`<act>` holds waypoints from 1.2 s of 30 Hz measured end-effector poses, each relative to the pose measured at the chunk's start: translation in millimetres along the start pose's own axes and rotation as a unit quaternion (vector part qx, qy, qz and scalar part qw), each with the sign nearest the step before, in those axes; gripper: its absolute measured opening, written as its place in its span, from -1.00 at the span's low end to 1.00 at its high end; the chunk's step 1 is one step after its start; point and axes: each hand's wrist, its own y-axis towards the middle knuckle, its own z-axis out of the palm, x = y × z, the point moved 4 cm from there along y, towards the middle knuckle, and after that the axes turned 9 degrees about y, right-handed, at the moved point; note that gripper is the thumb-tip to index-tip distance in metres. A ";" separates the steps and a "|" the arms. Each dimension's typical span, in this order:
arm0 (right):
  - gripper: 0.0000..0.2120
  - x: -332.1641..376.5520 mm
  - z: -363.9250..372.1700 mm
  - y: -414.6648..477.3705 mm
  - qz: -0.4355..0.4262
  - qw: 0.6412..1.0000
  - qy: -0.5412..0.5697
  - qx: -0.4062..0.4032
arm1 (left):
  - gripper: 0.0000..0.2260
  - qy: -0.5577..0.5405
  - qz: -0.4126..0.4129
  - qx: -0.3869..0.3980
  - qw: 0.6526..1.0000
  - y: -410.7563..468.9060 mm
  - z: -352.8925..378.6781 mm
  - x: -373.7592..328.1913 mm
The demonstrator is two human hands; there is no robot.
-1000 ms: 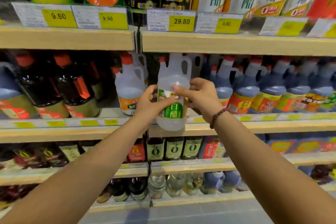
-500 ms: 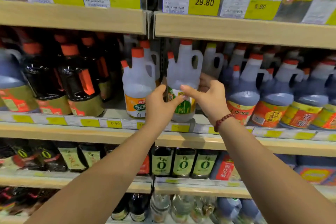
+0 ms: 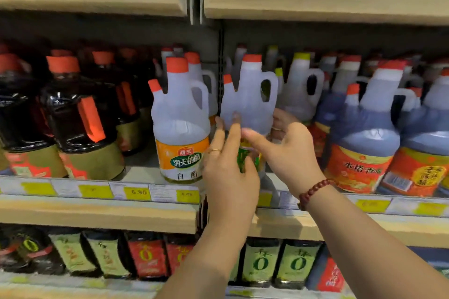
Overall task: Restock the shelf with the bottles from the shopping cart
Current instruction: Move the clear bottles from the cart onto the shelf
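1. The clear bottle (image 3: 250, 104) with the red cap and green label is upright at the front edge of the middle shelf (image 3: 97, 213), right where the two shelf sections meet.
2. The hands hide its bottom, so I honestly can't tell if it's sitting on the shelf.
3. The left hand (image 3: 230, 170) is grasping it, with the fingers up along the left side and the thumb over the label.
4. The right hand (image 3: 289, 155) is grasping it too, thumb across the front and fingers wrapped behind. There's a bead bracelet (image 3: 313, 192) on that wrist.
5. An orange-label bottle (image 3: 181, 128) stands just beside it on the left, and a dark jug (image 3: 364, 141) is near on the right.
6. Yellow price tags (image 3: 137, 193) run along the shelf edge.
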 end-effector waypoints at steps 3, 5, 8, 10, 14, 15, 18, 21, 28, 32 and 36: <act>-0.42 -3.8 3.2 5.8 -0.005 1.000 -0.019 0.006 | -0.44 0.017 0.022 -0.022 0.999 5.3 4.8 -3.9; -0.33 -6.1 5.5 7.5 -0.010 0.998 -0.054 0.018 | -0.51 0.035 0.024 -0.020 0.999 11.3 10.6 -4.0; -0.40 -7.0 12.1 11.5 -0.027 0.989 -0.138 0.045 | -0.51 0.063 0.045 -0.025 0.997 17.0 19.3 -7.4; -0.42 -8.1 13.4 18.0 -0.024 0.991 -0.122 0.046 | -0.41 0.075 0.042 -0.001 0.996 21.5 23.7 -9.5; -0.46 -17.7 13.1 37.2 0.013 0.992 -0.117 0.050 | -0.31 0.140 0.022 0.080 0.987 37.9 27.9 -14.1; -0.44 -20.4 12.0 40.6 0.022 0.992 -0.117 0.049 | -0.30 0.158 0.028 0.094 0.983 41.8 28.1 -15.2; -0.43 -25.1 10.8 41.6 0.014 0.991 -0.125 0.047 | -0.29 0.174 0.042 0.115 0.977 46.3 29.9 -15.0; -0.46 -26.4 12.1 36.9 0.011 0.991 -0.124 0.045 | -0.35 0.171 0.052 0.109 0.978 45.7 32.4 -12.9; -0.43 -27.3 14.2 39.7 0.012 0.982 -0.182 0.053 | -0.40 0.197 0.091 0.097 0.971 51.7 41.1 -9.6; -0.39 -31.2 17.5 37.1 0.025 0.983 -0.168 0.072 | -0.30 0.253 0.062 0.147 0.954 59.6 51.5 -4.2; -0.22 -31.1 13.6 38.1 0.065 0.975 -0.177 0.121 | -0.19 0.293 0.046 0.212 0.931 68.3 58.6 -1.5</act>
